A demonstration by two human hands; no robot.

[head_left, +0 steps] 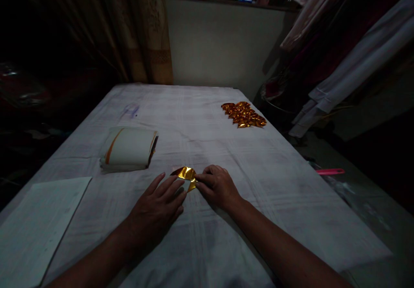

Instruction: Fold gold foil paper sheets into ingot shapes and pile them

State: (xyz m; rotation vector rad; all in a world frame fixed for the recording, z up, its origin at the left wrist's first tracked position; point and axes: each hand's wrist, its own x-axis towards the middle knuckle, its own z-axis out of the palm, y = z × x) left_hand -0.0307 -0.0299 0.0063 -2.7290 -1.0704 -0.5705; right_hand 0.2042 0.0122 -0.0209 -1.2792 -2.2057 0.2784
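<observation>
A shiny gold foil strip [186, 173], folded or bent into an angled shape, lies on the cloth-covered table in front of me. My right hand [220, 186] pinches its right end between thumb and fingers. From the other side, my left hand [161, 199] reaches with fingers stretched and spread, the tips at the strip's left edge; whether they press on it I cannot tell. Farther back on the right sits a cluster of folded gold foil pieces [243, 114], overlapping each other. Part of the strip is hidden under my right fingers.
A folded pale cloth bundle [131, 149] with an orange stripe lies left of centre. White paper [42, 223] rests at the near left. The table's plaid cloth [194, 137] reaches a wall at the back. Clothes [359, 59] hang on the right, above a pink-handled item [330, 171].
</observation>
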